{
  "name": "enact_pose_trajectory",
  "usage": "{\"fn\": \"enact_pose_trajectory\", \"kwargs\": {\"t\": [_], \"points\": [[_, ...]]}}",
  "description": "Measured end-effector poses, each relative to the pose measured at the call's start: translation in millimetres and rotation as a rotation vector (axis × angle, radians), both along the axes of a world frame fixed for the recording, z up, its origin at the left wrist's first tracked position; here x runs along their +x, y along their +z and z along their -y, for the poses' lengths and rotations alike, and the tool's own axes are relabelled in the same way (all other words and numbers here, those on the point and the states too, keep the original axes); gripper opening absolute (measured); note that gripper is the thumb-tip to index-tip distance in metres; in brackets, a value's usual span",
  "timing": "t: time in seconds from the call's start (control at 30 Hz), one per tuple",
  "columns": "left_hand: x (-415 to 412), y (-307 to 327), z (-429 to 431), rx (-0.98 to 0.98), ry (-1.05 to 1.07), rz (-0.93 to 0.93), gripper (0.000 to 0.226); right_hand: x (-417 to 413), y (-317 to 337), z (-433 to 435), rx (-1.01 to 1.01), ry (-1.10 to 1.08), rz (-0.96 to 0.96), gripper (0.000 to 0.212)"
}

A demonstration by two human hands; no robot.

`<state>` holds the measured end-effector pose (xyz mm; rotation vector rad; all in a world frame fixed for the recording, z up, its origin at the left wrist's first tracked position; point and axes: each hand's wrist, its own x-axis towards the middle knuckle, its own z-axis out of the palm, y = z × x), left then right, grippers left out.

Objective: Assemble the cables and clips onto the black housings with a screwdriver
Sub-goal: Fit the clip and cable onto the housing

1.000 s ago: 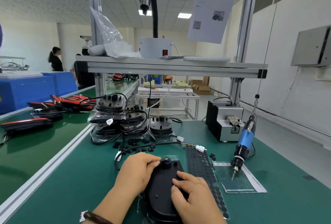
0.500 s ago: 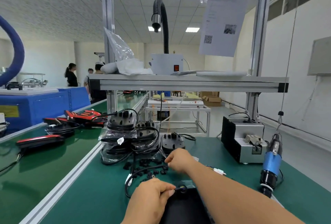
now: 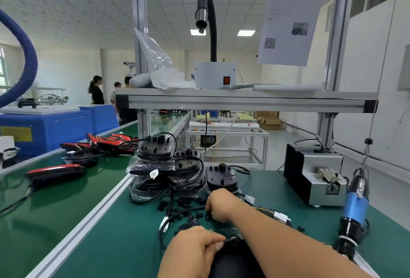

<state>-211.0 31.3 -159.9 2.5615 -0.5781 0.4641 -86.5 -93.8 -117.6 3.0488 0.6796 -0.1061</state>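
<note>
A black housing lies at the near edge of the green mat, partly cut off by the frame. My left hand grips its top end, where a black cable meets it. My right hand reaches forward to the pile of small black clips, fingers curled down among them; what they pinch is hidden. The cable's white connector lies beside my right forearm. A blue electric screwdriver hangs at the right, untouched.
Bagged black housings with cables are stacked behind the clips. A grey and black screw feeder stands at the right rear. A conveyor with red and black parts runs along the left. An aluminium shelf spans overhead.
My right hand left the housing, reached forward to the clip pile, and now sits lower among the clips. My left hand stayed at the housing's top. The view tilted up.
</note>
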Motion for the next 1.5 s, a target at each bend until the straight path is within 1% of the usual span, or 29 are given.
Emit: {"fn": "enact_pose_trajectory", "kwargs": {"t": [0.07, 0.13, 0.2, 0.4, 0.5, 0.53, 0.6, 0.7, 0.77, 0.8, 0.83, 0.9, 0.93, 0.97, 1.03, 1.13, 1.23, 1.37, 1.43, 1.5], "points": [[-2, 1, 2, -0.033, 0.014, -0.012, 0.024, -3, 1, 2, 0.041, -0.003, 0.003, 0.035], [-4, 7, 3, -0.054, 0.006, -0.014, 0.024, -7, 3, 6, 0.127, -0.022, 0.015, 0.039], [-4, 8, 6, -0.09, 0.021, -0.014, 0.024, -10, 6, 12, 0.219, -0.03, 0.037, 0.038], [-7, 11, 6, -0.175, 0.035, -0.047, 0.017, -29, 11, 37, 0.68, -0.107, 0.005, 0.022], [-7, 7, 5, -0.189, 0.039, -0.037, 0.016, -45, 4, 46, 0.738, -0.123, -0.003, 0.01], [-8, 7, 5, -0.21, 0.04, -0.034, 0.016, -50, 2, 48, 0.759, -0.136, 0.0, 0.011], [-8, 7, 5, -0.23, 0.042, -0.041, 0.015, -61, 1, 50, 0.863, -0.154, -0.029, 0.02], [-9, 7, 5, -0.191, 0.049, -0.049, 0.017, -79, 2, 55, 0.992, -0.156, -0.084, 0.018], [-14, 10, 6, -0.204, 0.054, -0.043, 0.02, -91, 0, 55, 1.058, -0.154, -0.107, 0.018], [-19, 10, 6, -0.182, 0.054, -0.037, 0.027, -96, -2, 56, 1.097, -0.156, -0.112, 0.018], [-24, 8, 6, -0.133, 0.052, -0.046, 0.046, -101, -3, 56, 1.132, -0.16, -0.112, 0.018], [-37, -1, 6, 0.006, 0.037, -0.121, 0.099, -108, -6, 55, 1.192, -0.154, -0.099, 0.014], [-46, -8, 8, 0.081, 0.05, -0.168, 0.116, -110, -8, 54, 1.205, -0.145, -0.079, 0.013], [-54, -13, 11, 0.155, 0.065, -0.196, 0.122, -112, -10, 53, 1.209, -0.141, -0.047, 0.014], [-65, -18, 19, 0.215, 0.101, -0.253, 0.117, -113, -16, 50, 1.244, -0.174, 0.02, 0.016], [-71, -18, 23, 0.136, 0.082, -0.27, 0.114, -110, -26, 52, 1.398, -0.298, 0.098, 0.018], [-66, -17, 19, 0.044, -0.022, -0.295, 0.117, -106, -33, 62, 1.56, -0.4, 0.068, 0.016], [-52, -6, 15, -0.001, -0.099, -0.288, 0.132, -103, -36, 68, 1.676, -0.412, 0.039, 0.015], [-43, -1, 13, -0.009, -0.114, -0.29, 0.133, -104, -36, 68, 1.692, -0.395, 0.039, 0.015], [-38, 2, 13, -0.02, -0.106, -0.298, 0.133, -104, -37, 67, 1.666, -0.37, 0.045, 0.016]]}}
